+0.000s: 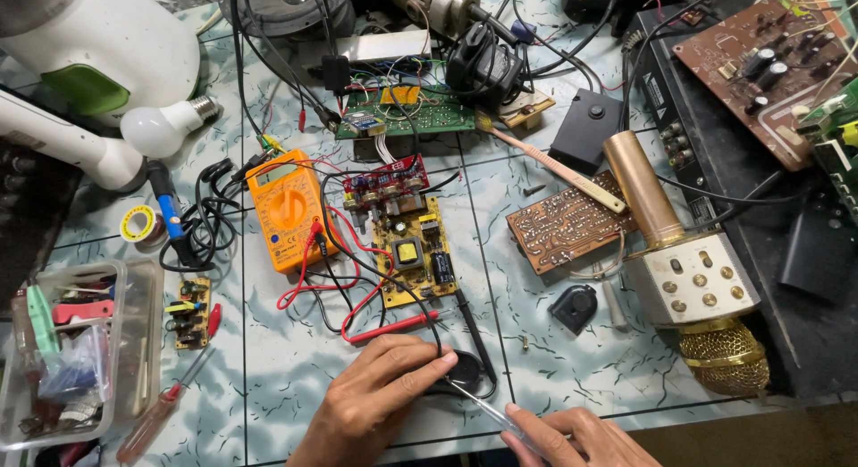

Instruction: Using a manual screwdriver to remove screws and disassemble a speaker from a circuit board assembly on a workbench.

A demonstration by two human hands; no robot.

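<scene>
My left hand rests on a small round black part at the table's near edge, fingers curled over it. My right hand grips a thin screwdriver with a clear handle, its tip pointing at the black part. Just beyond lie a red probe and a black probe, wired to an orange multimeter. A yellow circuit board with a red board above it sits in the middle.
A gold microphone lies at right beside a brown circuit board. A clear plastic box of tools, a red-handled screwdriver and a small board sit left. A white bulb, solder roll and green board lie farther back.
</scene>
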